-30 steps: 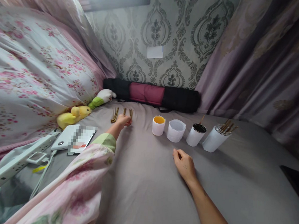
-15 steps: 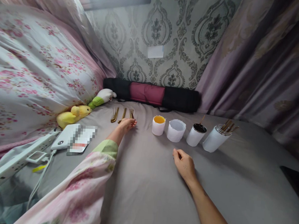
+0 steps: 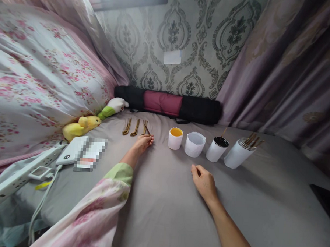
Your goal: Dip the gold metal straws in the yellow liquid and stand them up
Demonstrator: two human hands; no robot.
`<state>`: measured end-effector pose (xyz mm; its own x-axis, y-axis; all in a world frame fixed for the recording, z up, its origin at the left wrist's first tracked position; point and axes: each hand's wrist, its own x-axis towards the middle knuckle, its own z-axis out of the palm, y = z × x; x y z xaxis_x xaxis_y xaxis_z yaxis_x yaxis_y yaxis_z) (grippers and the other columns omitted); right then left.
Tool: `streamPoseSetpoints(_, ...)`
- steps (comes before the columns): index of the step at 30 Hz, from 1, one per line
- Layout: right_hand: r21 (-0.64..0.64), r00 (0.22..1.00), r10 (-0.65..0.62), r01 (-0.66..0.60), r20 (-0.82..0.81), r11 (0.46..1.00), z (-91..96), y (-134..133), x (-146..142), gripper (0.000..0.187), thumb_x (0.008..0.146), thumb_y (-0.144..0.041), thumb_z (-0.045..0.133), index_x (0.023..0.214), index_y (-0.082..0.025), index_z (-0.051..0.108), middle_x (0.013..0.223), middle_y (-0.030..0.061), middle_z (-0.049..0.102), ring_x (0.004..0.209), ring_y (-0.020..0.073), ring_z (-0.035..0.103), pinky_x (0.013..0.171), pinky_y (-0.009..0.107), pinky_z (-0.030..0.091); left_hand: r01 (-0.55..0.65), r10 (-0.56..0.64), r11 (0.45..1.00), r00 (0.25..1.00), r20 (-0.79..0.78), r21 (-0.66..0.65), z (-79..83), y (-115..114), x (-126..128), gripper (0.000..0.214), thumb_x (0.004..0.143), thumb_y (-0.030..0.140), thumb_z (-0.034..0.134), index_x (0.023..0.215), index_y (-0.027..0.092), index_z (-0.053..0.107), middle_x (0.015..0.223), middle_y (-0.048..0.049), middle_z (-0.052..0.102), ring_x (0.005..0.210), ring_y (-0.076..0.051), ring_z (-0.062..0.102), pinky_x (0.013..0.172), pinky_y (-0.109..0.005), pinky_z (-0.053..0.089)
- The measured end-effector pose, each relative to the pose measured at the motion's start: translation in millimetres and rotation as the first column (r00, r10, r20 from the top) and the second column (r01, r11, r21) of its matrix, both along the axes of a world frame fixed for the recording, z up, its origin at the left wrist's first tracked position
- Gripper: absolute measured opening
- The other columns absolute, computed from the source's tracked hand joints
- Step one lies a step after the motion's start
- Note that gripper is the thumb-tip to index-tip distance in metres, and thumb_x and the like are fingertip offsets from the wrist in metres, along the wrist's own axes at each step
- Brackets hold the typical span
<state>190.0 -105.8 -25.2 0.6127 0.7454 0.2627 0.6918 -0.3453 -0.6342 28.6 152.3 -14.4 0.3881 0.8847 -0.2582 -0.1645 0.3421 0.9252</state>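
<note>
I am over a grey bed sheet. My left hand, in a floral sleeve, lies stretched forward with its fingers extended; the fingertips touch the near end of the rightmost of three small bundles of brown sticks. The other two bundles lie just left of it. My right hand rests on the sheet with its fingers curled in and nothing visible in them. Beyond it stand a white cup of yellow liquid, an empty white cup, a cup of black liquid and a tilted cup holding several sticks.
A black and maroon roll bag lies along the wall. A yellow plush duck and a green-white plush sit at the left by a floral quilt. A white device and a power strip lie nearer. Curtains hang at the right.
My left hand has drawn back to the right from over the stick bundles, uncovering the middle bundle, and its fingers have straightened. My right hand has stayed put.
</note>
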Motion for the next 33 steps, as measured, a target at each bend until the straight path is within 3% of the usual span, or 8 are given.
streamPoseSetpoints(12, -0.006, 1.0, 0.0, 0.0, -0.002, 1.0, -1.3, 0, 1, 0.045, 0.081, -0.05, 0.033, 0.063, -0.019, 0.06, 0.054, 0.0042, 0.058, 0.052, 0.013, 0.049, 0.052, 0.022, 0.032, -0.008, 0.006, 0.999, 0.998, 0.056, 0.047, -8.4, -32, 6, 0.01, 0.072, 0.005, 0.052, 0.08, 0.006, 0.058, 0.066, -0.0058, 0.059, 0.048, -0.005, 0.052, 0.043, -0.015, 0.04)
streamPoseSetpoints(20, 0.0, 1.0, 0.009, -0.009, -0.008, 1.0, -0.2, 0, 1, 0.047, 0.081, -0.052, 0.031, 0.064, -0.019, 0.06, 0.051, 0.0036, 0.057, 0.05, 0.0131, 0.048, 0.051, 0.022, 0.033, 0.024, -0.031, 0.996, 0.996, 0.082, 0.082, -11.7, -53, 13, 0.014, 0.07, 0.014, 0.06, 0.083, 0.008, 0.06, 0.072, -0.007, 0.061, 0.051, -0.006, 0.053, 0.046, -0.017, 0.042)
streamPoseSetpoints(33, 0.005, 1.0, 0.007, -0.007, -0.027, 1.0, 0.1, -1, 0, 0.047, 0.081, -0.052, 0.032, 0.065, -0.019, 0.06, 0.055, 0.0046, 0.058, 0.053, 0.0133, 0.049, 0.053, 0.022, 0.034, 0.059, -0.065, 0.968, 0.998, 0.018, 0.244, -5.6, -91, 21, 0.03, 0.067, 0.03, 0.062, 0.09, 0.01, 0.062, 0.075, -0.0071, 0.063, 0.052, -0.008, 0.053, 0.047, -0.018, 0.041)
